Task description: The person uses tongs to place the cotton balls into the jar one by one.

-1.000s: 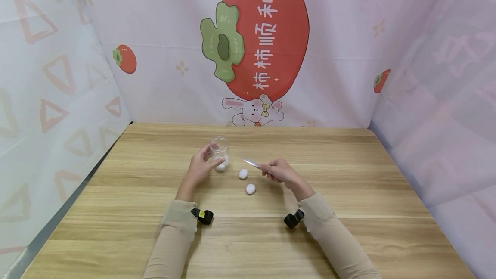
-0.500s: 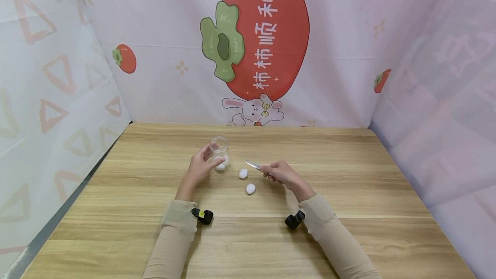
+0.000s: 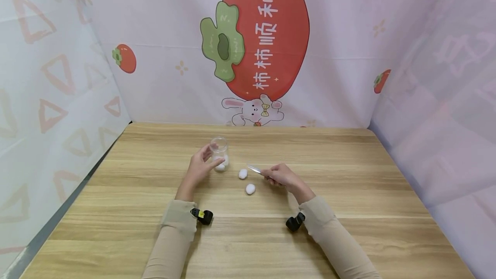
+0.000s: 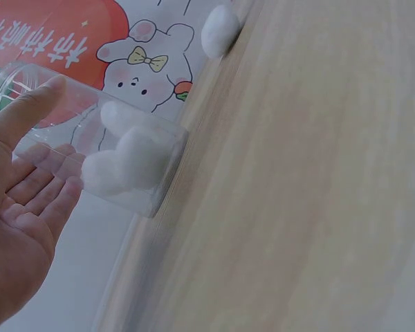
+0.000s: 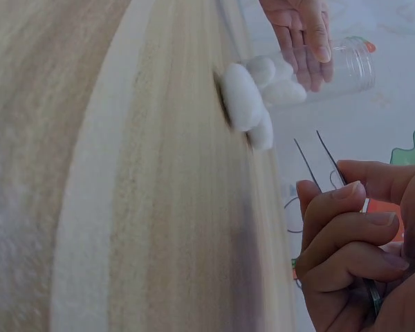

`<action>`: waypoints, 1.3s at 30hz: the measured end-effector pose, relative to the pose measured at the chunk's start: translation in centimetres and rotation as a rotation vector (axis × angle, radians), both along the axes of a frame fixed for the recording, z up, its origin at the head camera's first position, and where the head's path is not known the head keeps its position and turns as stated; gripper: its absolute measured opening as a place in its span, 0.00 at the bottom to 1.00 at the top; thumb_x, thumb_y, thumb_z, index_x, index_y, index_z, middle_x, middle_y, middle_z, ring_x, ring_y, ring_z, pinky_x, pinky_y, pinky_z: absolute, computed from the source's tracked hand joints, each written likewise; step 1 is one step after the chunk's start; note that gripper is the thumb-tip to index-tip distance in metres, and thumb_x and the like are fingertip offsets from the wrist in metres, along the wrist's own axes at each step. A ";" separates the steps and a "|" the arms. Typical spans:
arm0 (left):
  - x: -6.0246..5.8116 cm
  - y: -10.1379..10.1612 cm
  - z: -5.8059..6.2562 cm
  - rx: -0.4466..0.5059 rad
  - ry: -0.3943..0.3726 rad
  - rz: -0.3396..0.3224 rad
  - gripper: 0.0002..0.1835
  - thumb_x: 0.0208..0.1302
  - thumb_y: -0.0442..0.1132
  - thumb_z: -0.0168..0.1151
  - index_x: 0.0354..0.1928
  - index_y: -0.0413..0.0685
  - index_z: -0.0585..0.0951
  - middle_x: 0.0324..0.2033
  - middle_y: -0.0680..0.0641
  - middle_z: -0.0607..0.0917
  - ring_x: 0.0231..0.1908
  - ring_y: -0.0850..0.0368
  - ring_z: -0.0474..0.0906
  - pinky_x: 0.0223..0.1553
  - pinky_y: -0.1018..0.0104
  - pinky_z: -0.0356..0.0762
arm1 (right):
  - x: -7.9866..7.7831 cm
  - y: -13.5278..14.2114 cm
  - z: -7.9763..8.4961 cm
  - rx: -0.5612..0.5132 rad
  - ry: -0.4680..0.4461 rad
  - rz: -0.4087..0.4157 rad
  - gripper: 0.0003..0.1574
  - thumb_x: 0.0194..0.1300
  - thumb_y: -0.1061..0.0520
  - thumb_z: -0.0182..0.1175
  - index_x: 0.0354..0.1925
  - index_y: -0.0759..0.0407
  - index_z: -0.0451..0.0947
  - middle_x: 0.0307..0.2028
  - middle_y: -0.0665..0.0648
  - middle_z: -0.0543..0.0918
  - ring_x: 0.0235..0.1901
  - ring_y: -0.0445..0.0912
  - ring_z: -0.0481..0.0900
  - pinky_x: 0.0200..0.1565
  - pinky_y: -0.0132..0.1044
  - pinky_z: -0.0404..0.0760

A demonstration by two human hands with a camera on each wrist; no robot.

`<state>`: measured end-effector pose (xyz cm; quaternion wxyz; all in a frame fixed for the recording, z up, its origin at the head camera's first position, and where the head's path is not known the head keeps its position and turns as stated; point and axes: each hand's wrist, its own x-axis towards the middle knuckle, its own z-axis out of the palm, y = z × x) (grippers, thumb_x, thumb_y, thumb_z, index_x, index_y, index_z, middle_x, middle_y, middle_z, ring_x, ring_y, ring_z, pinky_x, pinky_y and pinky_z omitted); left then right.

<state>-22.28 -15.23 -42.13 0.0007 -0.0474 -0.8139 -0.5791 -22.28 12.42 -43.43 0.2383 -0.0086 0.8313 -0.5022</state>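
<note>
A pale wooden table [image 3: 348, 210] with a straight, streaky grain is spreading across the scene, and on it a small clear plastic jar [image 3: 219, 149] with a ribbed neck is standing upright, holding a few fluffy white cotton balls inside [image 4: 128, 162]. The left hand [image 3: 200, 167] is cupping the jar, its thumb lying along one side and its fingers curving round the other, so the jar is sitting between them. The right hand [image 3: 282, 175] is gripping thin metal tweezers [image 3: 254, 168] with curled fingers; the two slim prongs are standing slightly apart and pointing toward the nearer of two loose cotton balls. That round, soft ball [image 3: 243, 174] is lying on the table just beside the tweezer tips, not yet between them, while the second ball [image 3: 250, 189] is lying near it, closer to the person.
</note>
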 end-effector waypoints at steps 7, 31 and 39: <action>0.1 0.0 0.1 0.004 -0.005 0.001 0.39 0.59 0.34 0.68 0.69 0.32 0.61 0.67 0.29 0.68 0.69 0.36 0.64 0.74 0.53 0.64 | -0.1 0.2 -0.3 0.017 -0.022 -0.002 0.21 0.68 0.47 0.57 0.25 0.61 0.79 0.11 0.45 0.69 0.13 0.36 0.59 0.17 0.25 0.56; 0.1 -0.1 0.2 -0.006 -0.017 -0.002 0.39 0.60 0.34 0.67 0.70 0.32 0.60 0.68 0.29 0.66 0.70 0.37 0.63 0.75 0.53 0.63 | 0.0 0.2 -1.1 0.066 -0.030 0.033 0.23 0.67 0.47 0.58 0.19 0.57 0.76 0.11 0.46 0.69 0.11 0.37 0.56 0.15 0.25 0.56; 0.1 0.0 0.3 0.001 -0.019 -0.006 0.39 0.59 0.35 0.67 0.69 0.33 0.61 0.67 0.29 0.67 0.70 0.37 0.64 0.74 0.54 0.64 | 0.1 -0.2 -1.0 0.087 -0.043 0.043 0.23 0.68 0.48 0.58 0.19 0.59 0.77 0.09 0.46 0.68 0.10 0.36 0.56 0.14 0.25 0.55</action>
